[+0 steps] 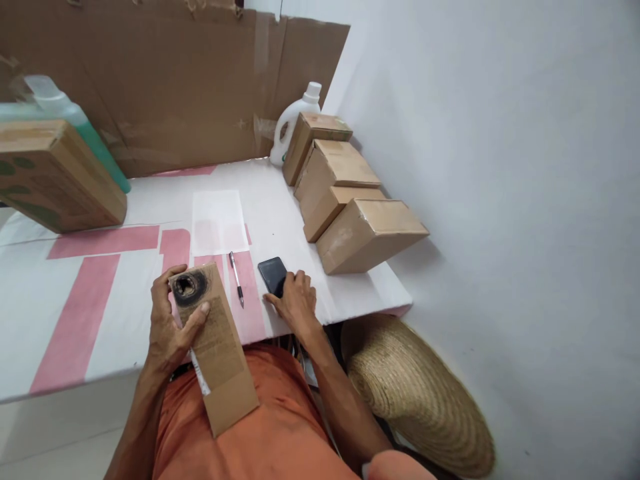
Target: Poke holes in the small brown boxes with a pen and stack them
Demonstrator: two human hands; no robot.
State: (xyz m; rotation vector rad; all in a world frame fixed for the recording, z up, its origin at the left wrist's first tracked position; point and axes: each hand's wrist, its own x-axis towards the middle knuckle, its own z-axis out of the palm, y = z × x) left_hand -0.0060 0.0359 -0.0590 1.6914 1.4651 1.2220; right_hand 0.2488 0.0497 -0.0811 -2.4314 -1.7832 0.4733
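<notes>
My left hand (pixel 173 327) is wrapped round a flat cardboard box (pixel 217 350) with a black ring print near its top end; the box leans from the table edge down over my orange shorts. My right hand (pixel 296 300) rests on the white and pink table (pixel 100 280), its fingers spread and touching the near end of a black phone (pixel 273 273). A pen (pixel 237 279) lies between the box and the phone. A white sheet of paper (pixel 219 220) lies beyond the pen.
Several brown cardboard boxes (pixel 345 200) lean in a row at the table's right, a white jug (pixel 293 120) behind them. At the left stand a printed box (pixel 55 177) and a green bottle (pixel 75 123). Cardboard sheets back the table. A straw hat (pixel 420 393) lies on the floor.
</notes>
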